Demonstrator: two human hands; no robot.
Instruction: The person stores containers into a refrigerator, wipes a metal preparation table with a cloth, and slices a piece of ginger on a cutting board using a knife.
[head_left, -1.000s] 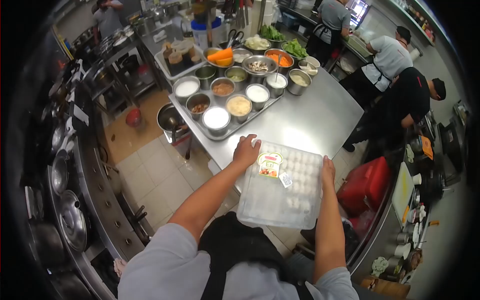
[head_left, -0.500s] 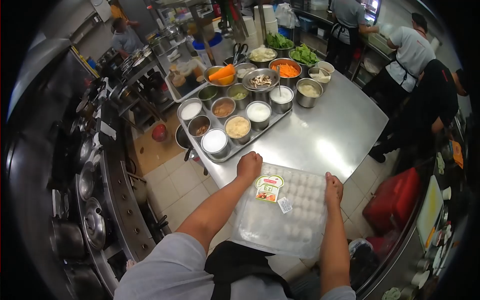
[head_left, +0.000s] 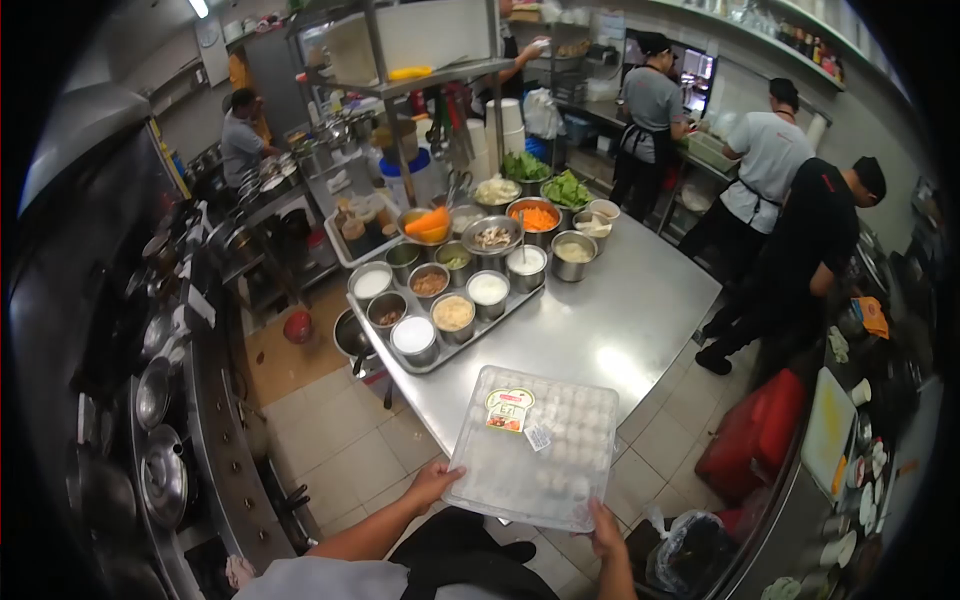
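Observation:
A flat clear plastic box (head_left: pixel 530 445) with rows of small white round pieces inside carries a green and white label and a smaller white sticker. My left hand (head_left: pixel 432 484) grips its near left corner, thumb on top. At the near right corner, my right hand (head_left: pixel 604 528) holds the box's edge. The far part of the box overlaps the front corner of the steel table (head_left: pixel 640 290) in view; whether it rests there I cannot tell.
A tray (head_left: pixel 460 352) of metal containers with powders and chopped food stands on the table's left. Several people work around the kitchen, one in black (head_left: pixel 805 225) at right. A red container (head_left: pixel 750 435) and a bagged bin (head_left: pixel 690 550) stand right. Stoves line the left.
Both hands have moved from the box's far sides to its near corners. The view has tilted up, showing more of the shelf and the room behind.

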